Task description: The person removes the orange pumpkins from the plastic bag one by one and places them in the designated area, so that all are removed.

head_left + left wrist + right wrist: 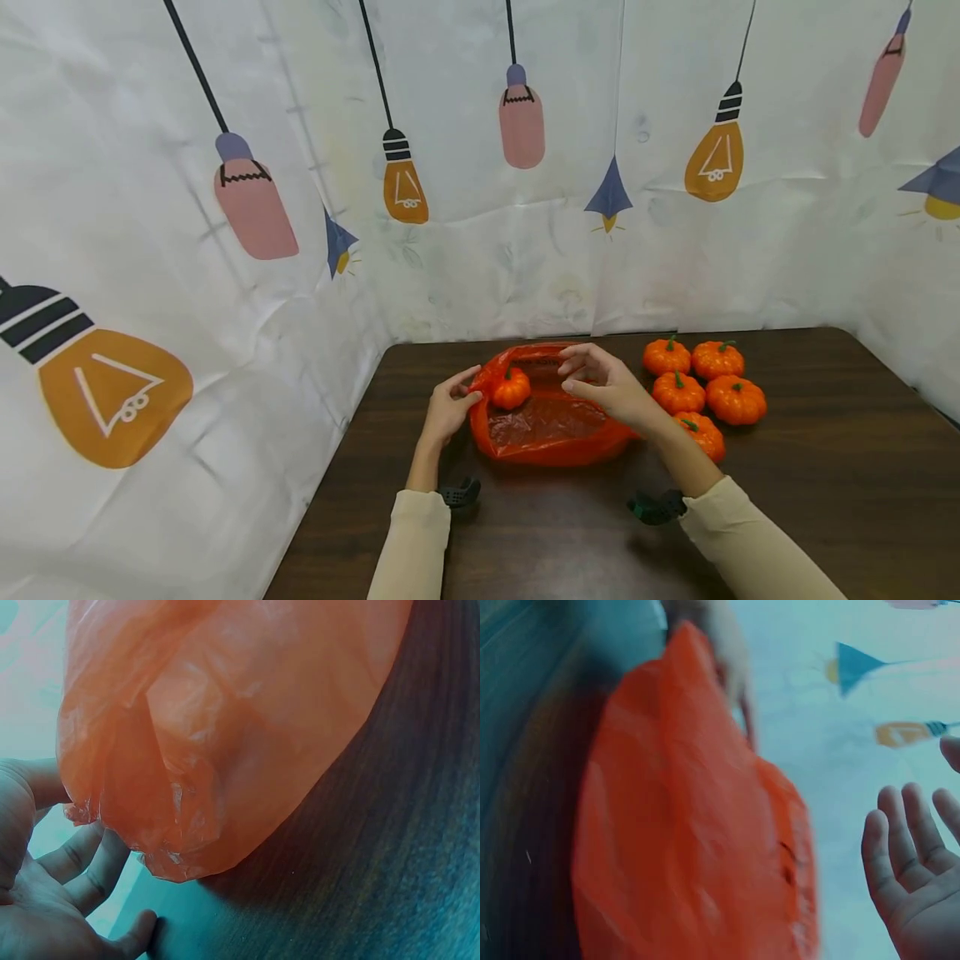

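Note:
An orange-red plastic bag (555, 452) lies with its mouth spread wide on the dark table. One small orange toy pumpkin (511, 389) is inside, by the bag's left side. My left hand (447, 410) pinches the bag's left rim; the left wrist view shows the bunched plastic (180, 840) between thumb and fingers. Above the bag's right half hovers my right hand (603, 385), its fingers loosely bent around nothing. The right wrist view shows this hand (926, 885) apart from the bag (667, 810), palm visible.
Several more orange pumpkins (717, 360) with green stems cluster on the table (840, 467) right of the bag, beside my right forearm. A white curtain (480, 275) printed with lamps hangs behind the table and along its left side.

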`<state>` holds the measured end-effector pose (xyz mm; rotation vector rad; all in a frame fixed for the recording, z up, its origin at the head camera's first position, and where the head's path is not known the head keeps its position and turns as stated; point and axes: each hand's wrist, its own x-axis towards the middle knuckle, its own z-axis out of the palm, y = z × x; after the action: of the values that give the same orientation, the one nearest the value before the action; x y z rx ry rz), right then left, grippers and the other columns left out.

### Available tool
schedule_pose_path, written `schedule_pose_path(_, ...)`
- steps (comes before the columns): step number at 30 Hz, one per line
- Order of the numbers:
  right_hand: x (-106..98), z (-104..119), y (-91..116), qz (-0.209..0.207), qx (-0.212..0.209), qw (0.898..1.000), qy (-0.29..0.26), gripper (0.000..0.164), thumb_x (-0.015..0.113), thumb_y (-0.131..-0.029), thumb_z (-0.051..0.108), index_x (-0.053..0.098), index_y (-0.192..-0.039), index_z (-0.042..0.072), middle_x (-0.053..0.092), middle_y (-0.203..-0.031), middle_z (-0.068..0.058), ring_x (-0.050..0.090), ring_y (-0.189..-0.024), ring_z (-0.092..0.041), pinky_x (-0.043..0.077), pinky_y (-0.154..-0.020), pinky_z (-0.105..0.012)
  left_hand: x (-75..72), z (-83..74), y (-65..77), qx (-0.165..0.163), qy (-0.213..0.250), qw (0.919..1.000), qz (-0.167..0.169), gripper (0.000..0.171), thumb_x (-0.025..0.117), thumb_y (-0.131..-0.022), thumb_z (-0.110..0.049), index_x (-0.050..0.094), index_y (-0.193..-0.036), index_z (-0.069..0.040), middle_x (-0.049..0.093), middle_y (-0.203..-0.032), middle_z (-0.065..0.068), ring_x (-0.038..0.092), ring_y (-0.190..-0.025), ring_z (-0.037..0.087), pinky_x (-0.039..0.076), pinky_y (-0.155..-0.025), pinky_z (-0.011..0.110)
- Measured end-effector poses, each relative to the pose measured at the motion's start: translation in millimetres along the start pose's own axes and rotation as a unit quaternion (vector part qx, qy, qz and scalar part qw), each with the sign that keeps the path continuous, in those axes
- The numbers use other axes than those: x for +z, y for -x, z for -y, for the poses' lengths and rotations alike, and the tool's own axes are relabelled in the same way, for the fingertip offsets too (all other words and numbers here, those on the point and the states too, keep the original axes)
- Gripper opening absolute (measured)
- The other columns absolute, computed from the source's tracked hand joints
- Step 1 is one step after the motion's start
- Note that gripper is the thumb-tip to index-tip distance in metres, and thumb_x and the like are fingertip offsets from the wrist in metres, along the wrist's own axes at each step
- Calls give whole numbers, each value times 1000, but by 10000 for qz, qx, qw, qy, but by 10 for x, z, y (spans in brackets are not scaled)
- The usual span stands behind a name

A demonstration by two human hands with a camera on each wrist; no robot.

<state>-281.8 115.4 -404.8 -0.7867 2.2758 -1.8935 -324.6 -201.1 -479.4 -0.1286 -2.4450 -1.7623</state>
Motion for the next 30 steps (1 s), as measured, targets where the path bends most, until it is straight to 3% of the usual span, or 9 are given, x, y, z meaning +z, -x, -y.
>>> schedule_pose_path(7, 269, -343, -213, 181, 583, 9978, 238, 42, 68, -99, 17, 54, -137, 7, 55, -135, -24, 59, -111, -29, 53, -94, -46, 58, 0, 7, 20, -4, 9999, 108, 46, 71, -95, -9, 67, -138, -24, 65, -94, 15, 53, -76, 18, 45, -64, 29)
schedule_pose_path(12, 401, -528, -320, 274, 1029, 9936, 369, 50, 70, -97, 20, 51, -141, 3, 53, -141, -24, 60, -111, -29, 54, -92, -44, 46, -2, 4, 76, 22, 9999, 135, 46, 71, -95, -9, 65, -140, -20, 65, -96, 18, 54, -77, 18, 45, -64, 30)
schedule_pose_path(19, 592, -687, -537, 56, 1421, 9884, 533, 57, 74, -95, 23, 47, -144, 10, 46, -146, -20, 59, -117, -32, 53, -94, -45, 1, -1, -6, 26, 35, 9999, 148, 49, 71, -96, -11, 61, -144, -15, 65, -100, 22, 52, -75, 17, 43, -61, 30)
schedule_pose_path(25, 700, -780, -651, -252, 1514, 9861, 634, 67, 79, -90, 22, 45, -146, 9, 39, -144, -22, 54, -108, -31, 50, -91, -42, 3, 10, -14, 48, -28, 9999, 114, 48, 71, -96, -10, 62, -143, -15, 64, -98, 19, 51, -75, 17, 43, -62, 30)
schedule_pose_path(30, 753, -836, -710, -358, 1536, 9867, 394, 77, 81, -88, 20, 39, -152, 10, 34, -145, -23, 59, -103, -30, 53, -81, -35, 2, 6, -2, 47, -76, 9999, 62, 47, 71, -95, -9, 64, -141, -17, 64, -95, 13, 52, -76, 17, 44, -62, 28)
